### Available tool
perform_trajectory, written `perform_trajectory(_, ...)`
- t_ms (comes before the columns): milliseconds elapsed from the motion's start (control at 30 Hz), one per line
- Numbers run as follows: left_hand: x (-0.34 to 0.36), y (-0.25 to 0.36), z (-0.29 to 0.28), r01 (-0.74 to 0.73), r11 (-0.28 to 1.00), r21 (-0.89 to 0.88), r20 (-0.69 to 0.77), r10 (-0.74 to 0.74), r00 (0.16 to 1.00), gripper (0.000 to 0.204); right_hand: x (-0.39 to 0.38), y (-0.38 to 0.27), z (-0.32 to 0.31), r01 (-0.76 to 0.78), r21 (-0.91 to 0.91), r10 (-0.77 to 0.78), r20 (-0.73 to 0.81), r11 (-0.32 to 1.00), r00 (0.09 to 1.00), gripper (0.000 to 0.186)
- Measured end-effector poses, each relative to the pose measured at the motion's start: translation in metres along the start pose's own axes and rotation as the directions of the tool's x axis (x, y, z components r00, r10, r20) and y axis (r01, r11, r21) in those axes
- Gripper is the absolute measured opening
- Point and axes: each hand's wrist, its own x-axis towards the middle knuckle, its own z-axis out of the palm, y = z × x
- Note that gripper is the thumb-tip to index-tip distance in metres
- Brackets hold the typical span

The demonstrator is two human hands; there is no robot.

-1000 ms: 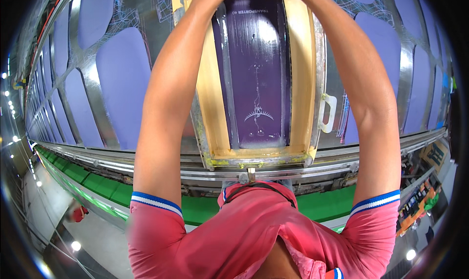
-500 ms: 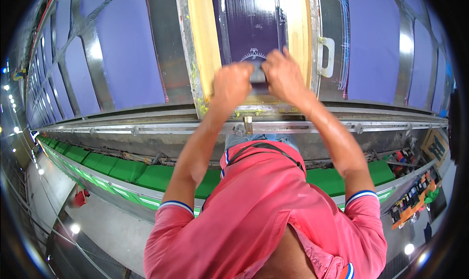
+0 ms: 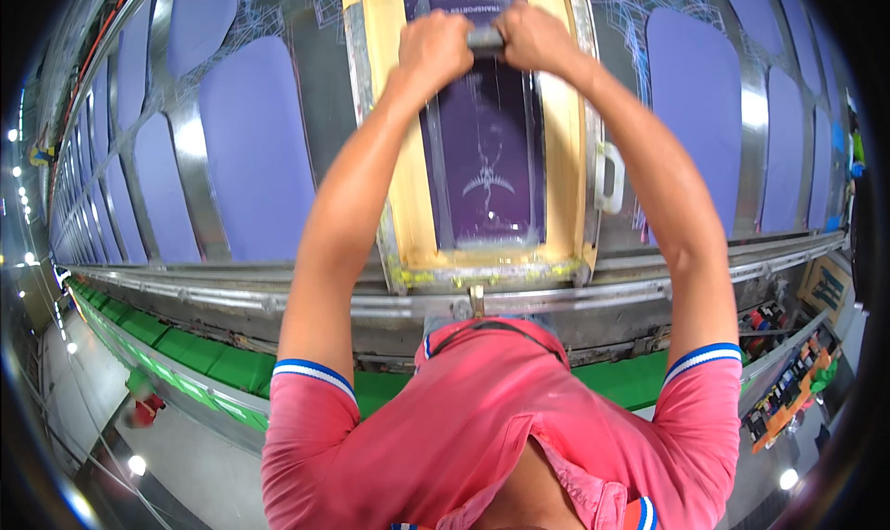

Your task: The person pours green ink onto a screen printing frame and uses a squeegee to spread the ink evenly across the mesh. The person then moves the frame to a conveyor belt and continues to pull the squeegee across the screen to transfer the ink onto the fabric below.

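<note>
A squeegee with a grey grip lies across the far part of a printing screen. My left hand is closed around its left end and my right hand around its right end. Most of the squeegee is hidden by my fists. Behind it, on my side, the screen's dark purple mesh shows a pale curved design with thin lines. Yellowish borders surround the mesh, inside a worn frame smeared with yellow-green. A white loop handle is fixed to the frame's right side.
Flat purple fabric pieces lie on the long dark table on both sides of the screen. A metal rail runs along its near edge. Green panels line up below it. At far left stands a person in red.
Both hands have pushed the squeegee away from me, from the near end of the screen to its far part. My arms are now stretched out, and more of the pale design shows.
</note>
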Motion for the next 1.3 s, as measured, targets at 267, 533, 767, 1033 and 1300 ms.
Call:
perform_trajectory(267, 0.146, -0.046, -0.021, 0.049, 0.994, 0.096, -0.09, -0.041, 0.995, 0.024, 0.139, 0.08, -0.018, -0.065, -0.046, 0.066, 0.016, 0.997, 0.998, 0.017)
perform_trajectory(533, -0.021, 0.002, 0.006, 0.001, 0.998, 0.064, 0.032, -0.003, 0.999, 0.036, -0.012, -0.011, 0.014, 0.052, 0.039, -0.052, -0.007, 0.998, 0.999, 0.012)
perform_trajectory(767, -0.247, 0.076, 0.054, 0.052, 0.978, -0.204, 0.095, -0.033, 0.995, 0.037, -0.221, -0.139, 0.023, -0.013, 0.183, -0.015, 0.151, 0.983, 0.988, 0.015)
perform_trajectory(1033, -0.298, 0.093, 0.065, 0.052, 0.976, -0.211, 0.089, -0.034, 0.995, 0.037, -0.234, -0.08, 0.007, -0.324, 0.109, 0.342, -0.272, 0.94, 0.9, 0.037)
perform_trajectory(1300, -0.308, 0.087, 0.071, 0.025, 0.974, -0.224, 0.059, -0.012, 0.998, 0.032, -0.224, 0.012, 0.027, -0.635, 0.399, 0.746, -0.264, 0.661, 0.611, 0.041)
